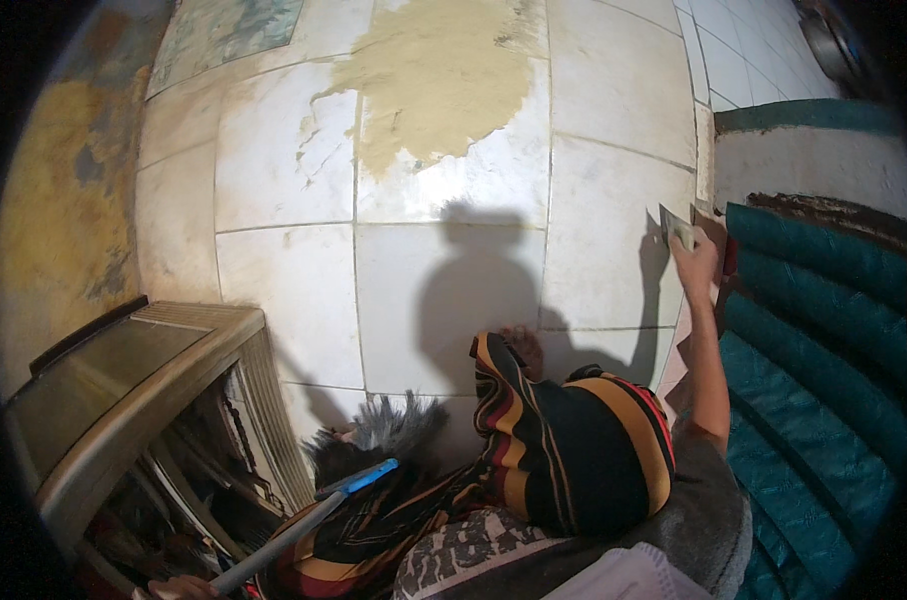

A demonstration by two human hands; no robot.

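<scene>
Left hand (pixel 182 588) clasps a broom (pixel 304 522), lower left (beside a cabinet (pixel 274 420) of clutter (pixel 189 490)); right hand (pixel 696 268) pinches a flat piece (pixel 680 233), mid-right.

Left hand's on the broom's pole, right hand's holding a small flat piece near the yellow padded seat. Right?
One thing off: the padded seat is teal, not yellow, per the head view. The rest holds: left hand on the broom's pole, right hand holding a small flat piece near that seat.
</scene>
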